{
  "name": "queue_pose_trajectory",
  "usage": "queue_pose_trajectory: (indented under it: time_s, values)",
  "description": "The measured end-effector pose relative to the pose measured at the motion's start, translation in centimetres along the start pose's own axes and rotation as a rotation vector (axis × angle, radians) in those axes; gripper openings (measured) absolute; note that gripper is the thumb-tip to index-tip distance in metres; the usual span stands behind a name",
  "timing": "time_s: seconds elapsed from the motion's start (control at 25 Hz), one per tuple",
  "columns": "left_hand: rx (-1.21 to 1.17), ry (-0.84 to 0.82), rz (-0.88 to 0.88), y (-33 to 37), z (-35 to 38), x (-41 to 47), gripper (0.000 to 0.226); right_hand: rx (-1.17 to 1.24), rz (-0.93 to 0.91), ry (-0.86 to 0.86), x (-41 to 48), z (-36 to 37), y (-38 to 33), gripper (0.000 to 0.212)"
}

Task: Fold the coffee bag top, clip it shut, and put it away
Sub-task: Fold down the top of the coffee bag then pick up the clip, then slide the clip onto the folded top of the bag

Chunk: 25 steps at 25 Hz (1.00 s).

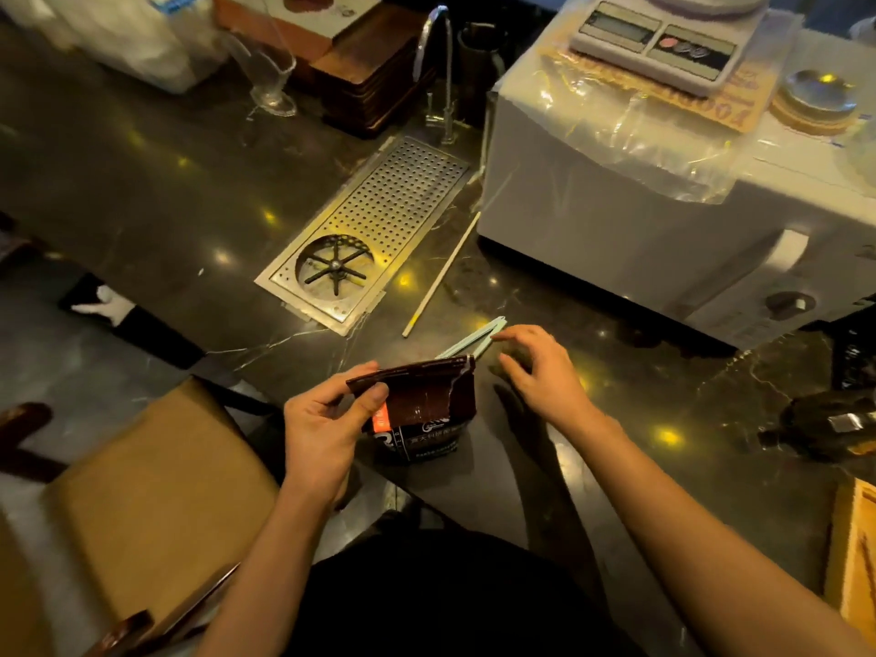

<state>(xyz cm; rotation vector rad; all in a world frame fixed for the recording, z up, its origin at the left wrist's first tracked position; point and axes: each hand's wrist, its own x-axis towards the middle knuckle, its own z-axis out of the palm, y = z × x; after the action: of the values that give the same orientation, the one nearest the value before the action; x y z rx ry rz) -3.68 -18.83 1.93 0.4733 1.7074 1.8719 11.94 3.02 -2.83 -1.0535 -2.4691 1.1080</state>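
A dark brown coffee bag (426, 405) stands on the black marble counter (189, 192) near its front edge, its top folded over. My left hand (327, 419) pinches the folded top at the bag's left corner. Behind the bag lies a pale green bag clip (474, 336), long and thin, partly hidden by the bag. My right hand (535, 367) hovers to the right of the bag with fingers spread, its fingertips almost at the clip's far end; it holds nothing.
A steel drip tray with a pitcher rinser (374, 230) is set into the counter beyond the bag. A white stick (441, 275) lies beside it. A white machine (663, 192) with a scale (663, 35) on top stands at right. A tan chair (142, 490) is at lower left.
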Motion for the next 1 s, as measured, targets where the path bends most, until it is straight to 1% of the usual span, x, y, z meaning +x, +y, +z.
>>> queue_pose_trajectory:
  time_s: [0.12, 0.24, 0.36, 0.52, 0.6, 0.68, 0.8, 0.88, 1.0]
  values:
    - [-0.007, 0.033, -0.004, 0.0, -1.1, -0.3, 0.026, -0.288, -0.143, -0.124, 2.3, 0.8, 0.8, 0.034]
    - [-0.002, 0.048, -0.02, 0.1, -1.4, -0.6, 0.024, -0.499, -0.26, -0.203, 4.2, 1.2, 0.9, 0.038]
    - [0.002, 0.029, -0.023, 0.3, -1.4, -0.7, 0.023, -0.553, -0.262, -0.274, 4.8, 1.8, 1.3, 0.032]
    - [-0.033, 0.034, -0.045, 0.2, -1.6, -0.6, 0.026, -0.579, -0.215, -0.186, 4.2, 2.0, 2.1, 0.02]
    - [-0.044, 0.038, -0.043, 0.2, -1.5, -0.5, 0.026, -0.529, -0.152, -0.167, 3.4, 1.9, 2.6, 0.016]
    - [-0.043, 0.034, -0.028, 0.1, -1.1, -0.1, 0.025, -0.381, -0.043, -0.132, 2.4, 1.6, 2.8, 0.013]
    - [-0.049, -0.018, -0.015, 0.1, -0.3, 1.0, 0.024, -0.072, 0.094, 0.044, 0.7, 0.5, 1.8, 0.011]
    - [-0.057, -0.061, -0.025, 0.1, 0.4, 1.9, 0.023, 0.095, 0.128, 0.155, -1.1, -0.4, 0.4, 0.017]
    - [-0.039, -0.131, -0.021, -0.3, 2.3, 3.5, 0.023, 0.28, 0.162, 0.248, -3.7, -1.9, -1.4, 0.014]
